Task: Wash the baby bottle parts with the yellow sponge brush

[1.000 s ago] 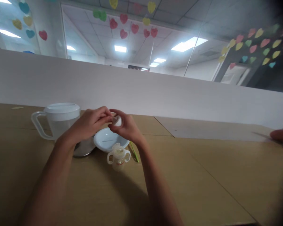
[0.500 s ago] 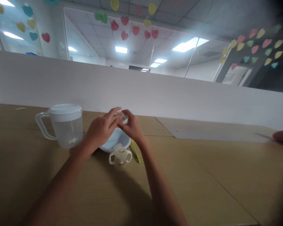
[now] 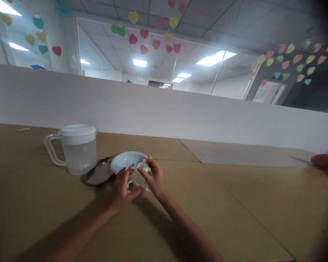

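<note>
A small clear baby bottle (image 3: 138, 179) with two white side handles stands on the table in front of me. My left hand (image 3: 123, 189) curves round its left side, the thumb low across the front and the fingers higher up by the handle. Pinched in my right hand (image 3: 154, 178) is a clear, whitish bottle nipple top (image 3: 143, 165), held right over the bottle's mouth. My fingers partly cover both, so I cannot tell whether the top touches the rim. Just behind the bottle sits a light blue bowl (image 3: 127, 158).
To the left stands a clear pitcher (image 3: 80, 156) with a white lid, beside a round metal dish (image 3: 100, 174). A yellow tip (image 3: 149, 157) shows behind my right hand. Another person's hand (image 3: 324, 160) is at the far right edge. A white wall (image 3: 142, 109) borders the table.
Both hands have come down and nearer from above the bowl to the baby bottle. The nipple top has come along in my right hand. The metal dish now shows.
</note>
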Action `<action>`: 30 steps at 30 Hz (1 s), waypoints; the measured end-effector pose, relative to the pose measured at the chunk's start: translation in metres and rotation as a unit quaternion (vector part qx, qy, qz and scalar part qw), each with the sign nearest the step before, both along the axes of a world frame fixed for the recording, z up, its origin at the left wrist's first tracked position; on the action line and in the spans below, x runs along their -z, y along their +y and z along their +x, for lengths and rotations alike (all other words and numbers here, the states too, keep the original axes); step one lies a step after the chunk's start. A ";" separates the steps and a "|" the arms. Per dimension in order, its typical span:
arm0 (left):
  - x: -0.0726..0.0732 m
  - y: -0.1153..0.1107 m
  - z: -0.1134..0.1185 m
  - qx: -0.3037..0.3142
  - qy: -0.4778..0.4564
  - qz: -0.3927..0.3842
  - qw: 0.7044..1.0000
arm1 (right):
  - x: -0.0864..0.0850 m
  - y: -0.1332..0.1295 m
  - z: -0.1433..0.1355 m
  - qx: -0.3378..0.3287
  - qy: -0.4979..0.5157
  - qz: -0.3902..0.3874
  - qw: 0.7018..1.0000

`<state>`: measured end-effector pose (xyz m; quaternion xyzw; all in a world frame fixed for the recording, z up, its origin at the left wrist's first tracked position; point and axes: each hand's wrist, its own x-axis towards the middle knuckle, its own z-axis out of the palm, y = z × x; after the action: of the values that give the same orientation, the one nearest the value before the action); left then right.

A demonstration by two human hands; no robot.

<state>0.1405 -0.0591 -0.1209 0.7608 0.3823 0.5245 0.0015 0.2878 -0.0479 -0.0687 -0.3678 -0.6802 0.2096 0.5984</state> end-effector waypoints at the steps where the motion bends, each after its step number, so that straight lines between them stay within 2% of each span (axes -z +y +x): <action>1: 0.002 0.001 0.000 -0.004 -0.002 0.009 1.000 | 0.003 0.000 -0.001 -0.011 -0.004 0.002 1.000; 7: 0.012 0.002 0.000 0.008 -0.054 -0.029 0.998 | 0.005 -0.005 0.000 -0.016 -0.114 -0.024 0.993; 12: 0.005 -0.002 -0.002 0.000 -0.051 -0.017 0.999 | 0.009 -0.014 0.005 0.005 -0.154 -0.049 0.987; 17: -0.001 -0.003 -0.007 -0.030 0.009 0.019 0.999 | 0.008 -0.015 0.009 0.001 -0.127 0.027 0.992; 19: -0.001 -0.003 -0.010 -0.044 0.020 0.024 0.999 | 0.004 -0.007 0.018 0.042 -0.086 0.025 0.995; 21: 0.000 -0.003 -0.013 -0.052 0.030 0.037 0.997 | 0.000 0.005 0.031 0.122 -0.061 -0.026 0.990; 22: 0.000 -0.003 -0.015 -0.053 0.036 0.046 0.997 | 0.000 0.011 0.039 0.170 -0.070 -0.065 0.981; 24: -0.001 -0.003 -0.017 -0.055 0.046 0.061 0.996 | 0.003 0.020 0.051 0.225 -0.166 -0.158 0.947; 26: -0.002 -0.003 -0.019 -0.060 0.057 0.072 0.994 | 0.009 0.024 0.057 0.238 -0.297 -0.241 0.893; 28: -0.003 -0.003 -0.021 -0.064 0.069 0.082 0.992 | 0.014 0.023 0.057 0.235 -0.390 -0.280 0.845; 30: -0.003 -0.002 -0.023 -0.061 0.076 0.095 0.991 | 0.013 0.020 0.057 0.236 -0.427 -0.290 0.824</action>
<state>0.1172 -0.0613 -0.1182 0.7704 0.3755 0.4981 -0.1318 0.3447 -0.0281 -0.0822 -0.7262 -0.6681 0.0716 0.1456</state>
